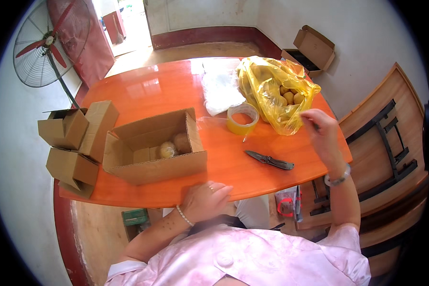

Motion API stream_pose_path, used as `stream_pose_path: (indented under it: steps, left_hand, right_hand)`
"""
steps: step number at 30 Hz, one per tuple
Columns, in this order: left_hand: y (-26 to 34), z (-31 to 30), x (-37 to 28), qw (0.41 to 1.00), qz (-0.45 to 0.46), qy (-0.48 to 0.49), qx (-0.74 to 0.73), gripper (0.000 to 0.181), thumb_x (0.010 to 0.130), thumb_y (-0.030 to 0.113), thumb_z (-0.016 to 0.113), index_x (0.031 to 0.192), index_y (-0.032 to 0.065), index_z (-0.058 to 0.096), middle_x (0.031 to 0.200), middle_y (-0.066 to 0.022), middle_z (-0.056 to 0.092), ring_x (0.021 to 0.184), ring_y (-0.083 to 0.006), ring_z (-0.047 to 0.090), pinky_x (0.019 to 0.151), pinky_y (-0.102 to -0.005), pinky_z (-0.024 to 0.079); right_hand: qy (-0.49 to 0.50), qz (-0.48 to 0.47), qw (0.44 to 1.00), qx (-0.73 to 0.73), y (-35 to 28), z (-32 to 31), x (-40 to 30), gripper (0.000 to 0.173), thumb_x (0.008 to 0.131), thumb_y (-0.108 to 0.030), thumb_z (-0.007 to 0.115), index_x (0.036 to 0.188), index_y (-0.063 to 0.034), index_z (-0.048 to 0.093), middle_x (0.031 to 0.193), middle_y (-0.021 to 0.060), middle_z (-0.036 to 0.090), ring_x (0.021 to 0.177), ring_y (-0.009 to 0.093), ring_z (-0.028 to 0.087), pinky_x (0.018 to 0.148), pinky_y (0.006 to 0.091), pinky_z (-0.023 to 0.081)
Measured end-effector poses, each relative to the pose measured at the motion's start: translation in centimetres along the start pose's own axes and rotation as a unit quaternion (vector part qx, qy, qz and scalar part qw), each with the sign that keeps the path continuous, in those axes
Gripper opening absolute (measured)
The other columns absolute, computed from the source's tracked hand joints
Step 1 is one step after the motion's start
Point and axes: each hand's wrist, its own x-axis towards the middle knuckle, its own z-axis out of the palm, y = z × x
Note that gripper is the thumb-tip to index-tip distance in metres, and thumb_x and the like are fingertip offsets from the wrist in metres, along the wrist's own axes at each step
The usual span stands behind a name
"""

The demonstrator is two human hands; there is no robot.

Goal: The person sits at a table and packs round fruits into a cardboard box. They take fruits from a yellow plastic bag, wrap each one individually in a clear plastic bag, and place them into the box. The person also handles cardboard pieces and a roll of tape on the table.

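Note:
My left hand (208, 199) rests palm down on the near edge of the orange-brown wooden table (214, 180), with no object visible in it. My right hand (320, 134) is raised with bent fingers at the right side of a yellow plastic bag (261, 89). Whether its fingertips pinch the bag is not clear. Round yellow-brown fruit (289, 97) shows in the bag's opening. An open cardboard box (157, 169) stands left of centre and holds a pale round fruit (168, 149) in clear wrap, beside another round item (181, 143) partly in shadow.
A folding knife (270, 160) lies with its blade out. Behind it sits a yellow tape roll (242, 118) with a loose end, near clear plastic bags (221, 85). Smaller cardboard boxes (69, 166) crowd the left edge. A pedestal fan (50, 41) and folded tables (386, 143) flank the table.

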Motion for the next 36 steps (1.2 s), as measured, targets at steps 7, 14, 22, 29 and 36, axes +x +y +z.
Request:
stream_pose_path:
  steps: [7, 14, 22, 29, 36]
  left_hand:
    - [-0.1, -0.2, 0.2, 0.998, -0.038, -0.026, -0.034, 0.016, 0.083, 0.017, 0.061, 0.095, 0.0075, 0.067, 0.086, -0.0066, 0.069, 0.077, -0.0247, 0.066, 0.064, -0.0385, 0.052]
    - [-0.2, -0.2, 0.1, 0.998, -0.043, -0.018, -0.044, 0.014, 0.082, 0.016, 0.06, 0.09, 0.0072, 0.068, 0.08, -0.0054, 0.069, 0.07, -0.0245, 0.065, 0.059, -0.0376, 0.051]
    - [-0.5, 0.1, -0.4, 0.999, -0.002, 0.006, -0.051, 0.018, 0.074, 0.004, 0.069, 0.092, 0.0064, 0.068, 0.082, -0.0046, 0.066, 0.069, -0.0215, 0.065, 0.057, -0.0331, 0.051]
    - [1.5, -2.5, 1.2, 0.992, 0.096, 0.047, -0.061, 0.024, 0.067, -0.003, 0.067, 0.089, 0.0042, 0.068, 0.076, -0.0035, 0.064, 0.058, -0.0171, 0.061, 0.046, -0.0286, 0.049]
    - [2.1, -5.0, 3.4, 0.989, 0.136, 0.045, -0.033, 0.025, 0.065, -0.003, 0.067, 0.088, 0.0046, 0.067, 0.074, -0.002, 0.064, 0.054, -0.0143, 0.059, 0.042, -0.0256, 0.048]
  right_hand:
    - [-0.177, -0.172, 0.964, -0.099, -2.1, 9.7, 6.2, 0.01, 0.084, -0.007, 0.061, 0.086, -0.0008, 0.068, 0.086, 0.014, 0.066, 0.079, 0.033, 0.064, 0.071, 0.0391, 0.052]
    - [-0.201, -0.174, 0.958, -0.108, -3.0, 15.7, 8.2, 0.012, 0.077, -0.007, 0.059, 0.081, -0.0012, 0.068, 0.083, 0.0151, 0.066, 0.079, 0.033, 0.063, 0.072, 0.0406, 0.051]
    - [-0.306, -0.09, 0.914, -0.25, 1.7, 14.7, 11.6, 0.014, 0.074, -0.007, 0.059, 0.083, -0.0024, 0.068, 0.091, 0.0169, 0.068, 0.089, 0.033, 0.064, 0.077, 0.0419, 0.051]
    - [-0.277, -0.064, 0.94, -0.188, 3.4, 16.1, 12.5, 0.025, 0.082, -0.01, 0.055, 0.1, -0.0118, 0.072, 0.095, 0.0167, 0.067, 0.093, 0.032, 0.063, 0.08, 0.0416, 0.049]
    - [-0.265, -0.028, 0.943, -0.197, 3.7, 18.9, 13.4, 0.017, 0.079, -0.013, 0.058, 0.088, -0.0066, 0.071, 0.092, 0.0183, 0.068, 0.093, 0.033, 0.065, 0.081, 0.0432, 0.05]
